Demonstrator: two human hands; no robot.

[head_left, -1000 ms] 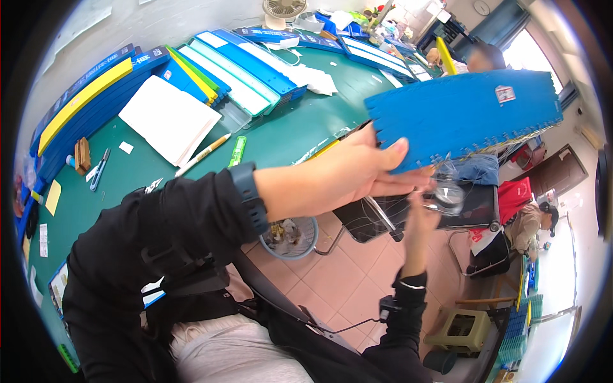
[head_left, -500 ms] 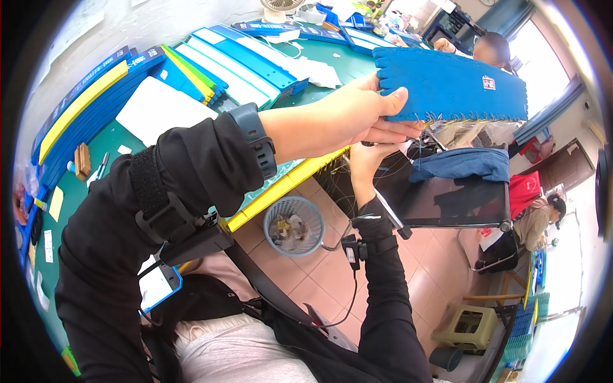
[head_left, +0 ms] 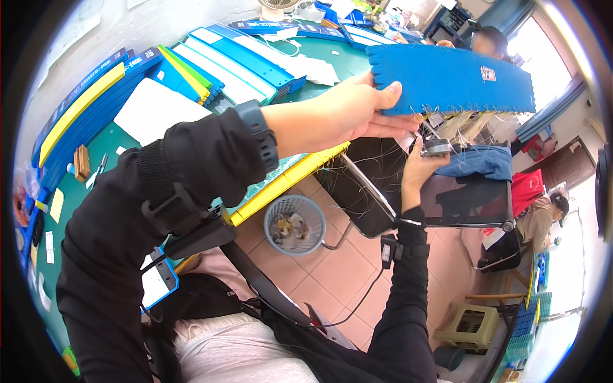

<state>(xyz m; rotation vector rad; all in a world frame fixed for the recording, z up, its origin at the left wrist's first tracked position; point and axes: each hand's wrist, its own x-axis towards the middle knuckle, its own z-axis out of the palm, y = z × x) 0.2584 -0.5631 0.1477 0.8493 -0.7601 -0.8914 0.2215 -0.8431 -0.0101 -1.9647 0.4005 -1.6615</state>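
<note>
My left hand (head_left: 357,110) is closed on the near end of a long blue panel (head_left: 440,80) with scalloped edges, its thumb on the face and fingers underneath. Fine pale strands (head_left: 471,126) hang from the lower edge, looped through small holes. Just below that edge, my right hand (head_left: 418,171) grips a small hand tool with a grey rounded part (head_left: 438,147) and metal arms pointing up among the strands. The tool's exact kind is hard to make out. A small label (head_left: 488,74) marks the panel's face.
Blue and white panels (head_left: 246,67) lie on the green table (head_left: 319,54), whose edge strip (head_left: 287,182) is yellow. Below stands a waste basket (head_left: 322,226). A black chair (head_left: 466,198) carries a blue cloth (head_left: 476,163). Other people sit at the far right and behind the panel.
My right hand has moved right along the panel's lower edge, bringing the grey tool into sight. The panel has shifted slightly upward, while my left hand keeps its hold.
</note>
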